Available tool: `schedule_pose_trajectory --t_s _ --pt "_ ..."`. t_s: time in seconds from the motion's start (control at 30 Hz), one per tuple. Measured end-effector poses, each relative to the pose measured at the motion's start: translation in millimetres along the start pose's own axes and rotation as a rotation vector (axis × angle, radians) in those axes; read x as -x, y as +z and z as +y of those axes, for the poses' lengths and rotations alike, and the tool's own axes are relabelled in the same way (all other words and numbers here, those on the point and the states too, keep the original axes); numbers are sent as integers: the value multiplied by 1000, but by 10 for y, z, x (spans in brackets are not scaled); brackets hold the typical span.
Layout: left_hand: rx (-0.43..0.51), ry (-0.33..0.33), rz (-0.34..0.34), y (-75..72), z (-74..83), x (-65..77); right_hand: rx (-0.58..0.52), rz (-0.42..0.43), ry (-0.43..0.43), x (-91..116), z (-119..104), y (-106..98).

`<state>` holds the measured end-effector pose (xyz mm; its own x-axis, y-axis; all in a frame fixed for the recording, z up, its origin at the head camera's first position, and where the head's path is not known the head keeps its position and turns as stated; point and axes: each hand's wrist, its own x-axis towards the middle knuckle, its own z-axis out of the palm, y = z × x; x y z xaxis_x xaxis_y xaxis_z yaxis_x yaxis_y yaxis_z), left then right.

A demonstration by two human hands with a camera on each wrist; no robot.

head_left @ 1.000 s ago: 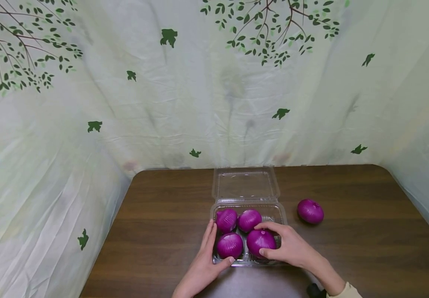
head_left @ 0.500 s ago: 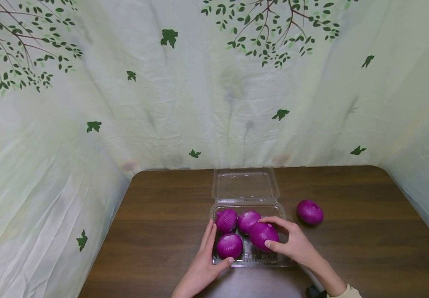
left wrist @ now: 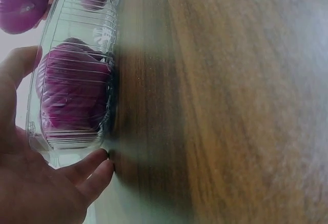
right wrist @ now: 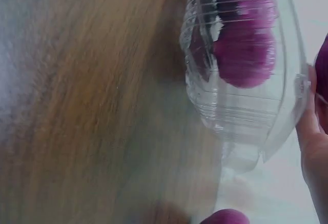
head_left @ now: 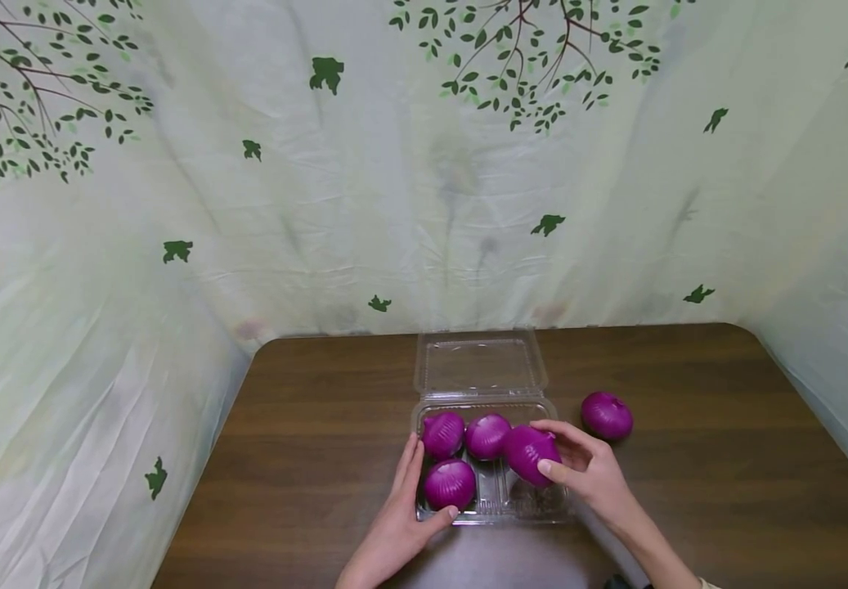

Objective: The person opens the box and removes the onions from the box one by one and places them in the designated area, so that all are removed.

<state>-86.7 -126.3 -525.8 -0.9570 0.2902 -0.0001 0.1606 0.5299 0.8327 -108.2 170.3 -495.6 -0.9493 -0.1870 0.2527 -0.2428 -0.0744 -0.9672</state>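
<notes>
The right hand (head_left: 591, 476), wrist angled in from the lower right, curls fingers and thumb around a purple onion (head_left: 530, 452) raised over the right side of the clear container (head_left: 490, 511), while the left hand (head_left: 401, 523) lies flat-fingered along its left wall, thumb on the front rim.

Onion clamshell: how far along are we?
Done: one loose onion lies on the table right of the clamshell, whose lid is open. In hand: the right hand grips a second onion, lifted from the front-right spot where it sat a second ago; the left hand steadies the front-left corner. Left, if it is being emptied: three onions inside.
</notes>
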Motion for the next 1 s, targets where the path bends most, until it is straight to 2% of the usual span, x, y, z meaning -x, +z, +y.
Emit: schedule_pose_trajectory --t_s 0.37,0.73,1.0 --pt "-7 -21 -7 -7 11 1 -1 102 38 138 -20 -163" --pt "-17 9 6 16 -12 -6 108 191 137 263 -103 -490" --pt "-16 9 9 13 -31 -11 180 200 159 350 -152 -759"
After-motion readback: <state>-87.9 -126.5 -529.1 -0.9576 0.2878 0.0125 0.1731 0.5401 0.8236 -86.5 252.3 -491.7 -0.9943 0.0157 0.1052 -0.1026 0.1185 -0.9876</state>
